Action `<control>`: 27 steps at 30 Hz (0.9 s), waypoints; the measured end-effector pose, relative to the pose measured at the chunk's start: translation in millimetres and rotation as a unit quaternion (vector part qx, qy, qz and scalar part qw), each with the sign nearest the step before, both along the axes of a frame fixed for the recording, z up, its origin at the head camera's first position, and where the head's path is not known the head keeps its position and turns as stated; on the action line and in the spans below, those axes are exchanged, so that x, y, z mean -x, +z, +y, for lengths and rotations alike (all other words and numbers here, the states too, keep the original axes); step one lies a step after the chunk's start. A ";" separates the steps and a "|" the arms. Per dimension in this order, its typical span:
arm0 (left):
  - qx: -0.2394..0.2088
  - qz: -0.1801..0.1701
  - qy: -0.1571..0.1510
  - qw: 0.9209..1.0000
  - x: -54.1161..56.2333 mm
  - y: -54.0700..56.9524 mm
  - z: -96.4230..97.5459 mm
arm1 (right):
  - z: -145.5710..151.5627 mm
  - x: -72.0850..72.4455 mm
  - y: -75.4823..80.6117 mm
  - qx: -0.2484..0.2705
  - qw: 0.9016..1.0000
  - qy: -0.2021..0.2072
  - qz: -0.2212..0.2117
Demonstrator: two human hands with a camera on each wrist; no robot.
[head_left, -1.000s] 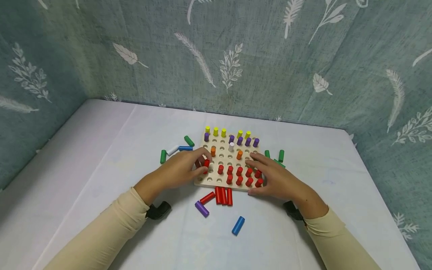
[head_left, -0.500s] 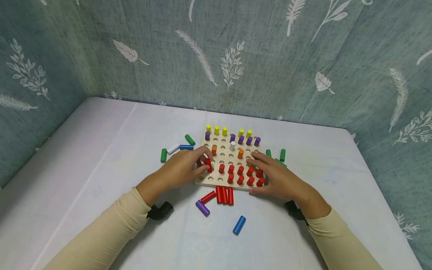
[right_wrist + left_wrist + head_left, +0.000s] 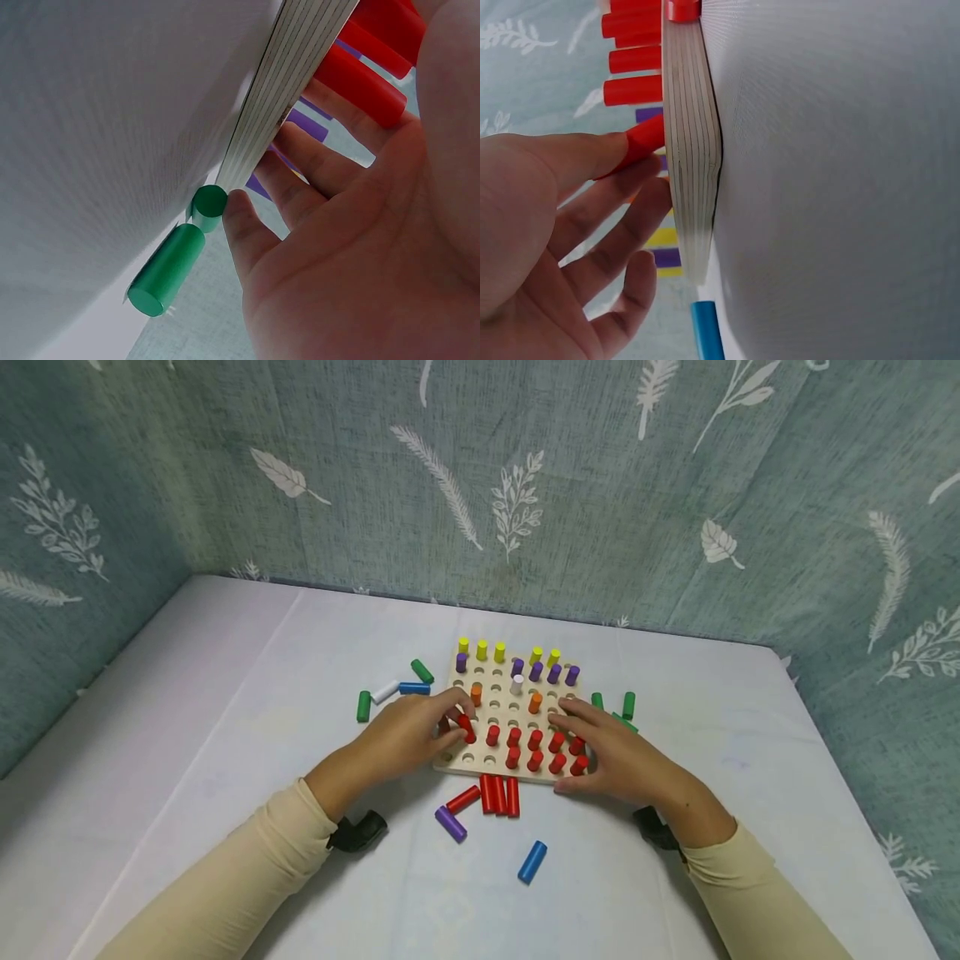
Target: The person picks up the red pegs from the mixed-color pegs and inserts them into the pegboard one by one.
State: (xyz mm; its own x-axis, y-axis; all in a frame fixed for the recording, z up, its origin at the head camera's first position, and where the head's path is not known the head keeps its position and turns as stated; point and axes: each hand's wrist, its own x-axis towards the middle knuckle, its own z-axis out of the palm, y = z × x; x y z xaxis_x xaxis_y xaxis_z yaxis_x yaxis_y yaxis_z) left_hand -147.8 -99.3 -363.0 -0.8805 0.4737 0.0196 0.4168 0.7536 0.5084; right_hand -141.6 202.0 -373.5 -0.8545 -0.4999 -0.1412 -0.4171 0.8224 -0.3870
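My left hand (image 3: pixel 412 724) pinches a red peg (image 3: pixel 467 728) between thumb and fingers over the left part of the wooden pegboard (image 3: pixel 480 766). In the left wrist view this peg (image 3: pixel 645 141) is tilted, its far end at the board's face; whether it sits in a hole is hidden. My right hand (image 3: pixel 618 750) rests at the board's right edge, fingers spread, holding no peg. In the right wrist view its fingertips (image 3: pixel 238 201) lie along that edge. Red pegs (image 3: pixel 535 739) stand in the near rows. Yellow (image 3: pixel 500 652), purple (image 3: pixel 554 673), orange (image 3: pixel 535 702) and white pegs (image 3: pixel 517 684) stand farther back.
Loose red pegs (image 3: pixel 500 795), a purple peg (image 3: pixel 451 823) and a blue peg (image 3: pixel 532 862) lie before the board. Green (image 3: pixel 363 706), white (image 3: pixel 385 692) and blue pegs (image 3: pixel 414 688) lie left. More green pegs (image 3: pixel 628 705) lie right. A patterned cloth (image 3: pixel 375 510) hangs behind the table.
The red peg in my left hand has shifted slightly right over the board, and its lower end has swung right. My right hand stays at the board's edge.
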 end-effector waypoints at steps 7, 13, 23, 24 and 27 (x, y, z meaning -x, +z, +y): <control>-0.002 0.010 0.004 1.000 -0.6 0.8 1.2 | 0.2 1.0 -0.2 -0.004 1.000 -0.001 0.012; -0.001 0.015 -0.005 1.000 -1.7 -1.4 1.4 | 0.6 0.6 -1.6 -0.003 1.000 0.000 0.000; -0.014 0.040 -0.030 0.999 -3.4 -2.5 2.9 | 0.7 0.2 0.4 0.005 1.000 0.003 0.003; -0.013 0.037 -0.031 0.999 -3.6 -2.9 2.9 | 0.9 -0.1 0.2 0.006 1.000 0.004 0.002; -0.017 0.036 -0.032 0.999 -3.3 -2.9 2.7 | 1.5 -0.5 0.5 0.006 1.000 0.009 0.006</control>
State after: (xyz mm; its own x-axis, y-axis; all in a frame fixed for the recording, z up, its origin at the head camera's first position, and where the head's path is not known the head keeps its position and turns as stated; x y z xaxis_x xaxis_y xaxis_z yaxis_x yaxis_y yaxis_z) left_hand -144.4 -96.7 -365.9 -0.8439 0.5273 0.0993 0.5005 0.7069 0.4998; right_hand -141.1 203.5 -373.0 -0.8471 -0.5167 -0.1244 -0.4364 0.8098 -0.3922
